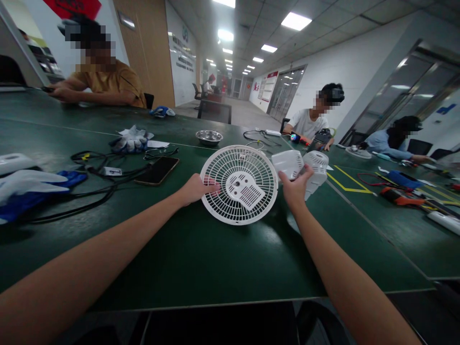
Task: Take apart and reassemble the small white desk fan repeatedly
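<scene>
Fan grille (239, 184) pinched by left hand (194, 188); right hand (296, 188) grips half-hidden motor housing (300, 165).

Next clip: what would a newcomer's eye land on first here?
The round white fan grille at the centre of the green table, gripped at its left rim by the left hand. Just right of it, the right hand holds the white fan body. A dark phone lies to the left among black cables.

Fan grille (239, 185): white moulded plastic, smooth, slight sheen. Fan motor housing (301, 165): white plastic, same finish. Bench (201, 258): dark green, smooth, semi-gloss, reflecting ceiling lights. Bowl (209, 137): polished metal. Phone (157, 170): glossy black. Gloves (131, 140): cloth.
</scene>
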